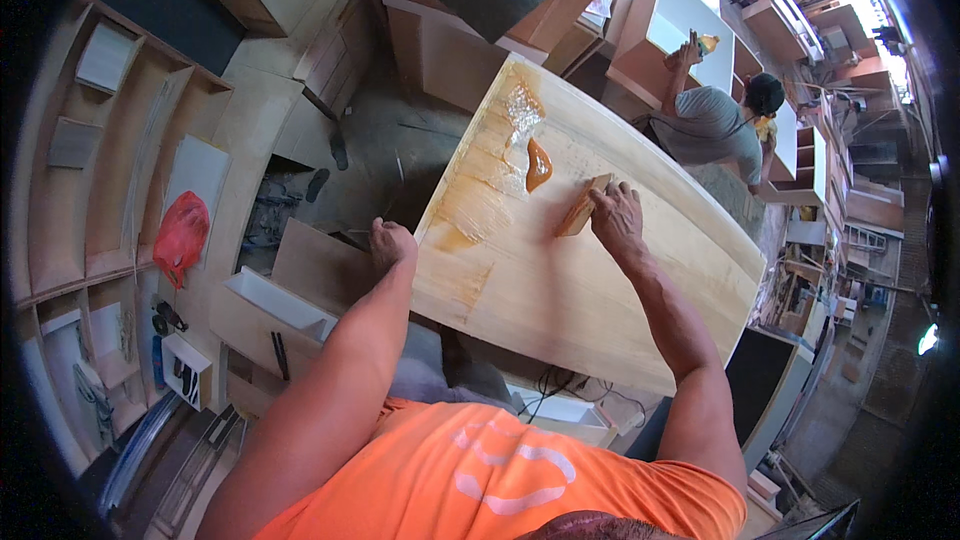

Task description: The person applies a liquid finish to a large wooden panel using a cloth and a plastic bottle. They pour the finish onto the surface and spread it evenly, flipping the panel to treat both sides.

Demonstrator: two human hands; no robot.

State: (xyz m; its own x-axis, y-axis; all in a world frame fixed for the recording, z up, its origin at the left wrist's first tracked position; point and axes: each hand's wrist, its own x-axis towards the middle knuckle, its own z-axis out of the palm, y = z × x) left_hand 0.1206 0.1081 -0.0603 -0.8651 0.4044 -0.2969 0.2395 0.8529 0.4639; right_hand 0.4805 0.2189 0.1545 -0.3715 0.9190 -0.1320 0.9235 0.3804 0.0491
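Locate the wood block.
In the head view, just right of centre, the wood block is in the right hand over the pale board, below and right of the amber puddle.

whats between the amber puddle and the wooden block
In the head view, only a bare strip of the pale board lies between the amber puddle and the wooden block in the right hand.
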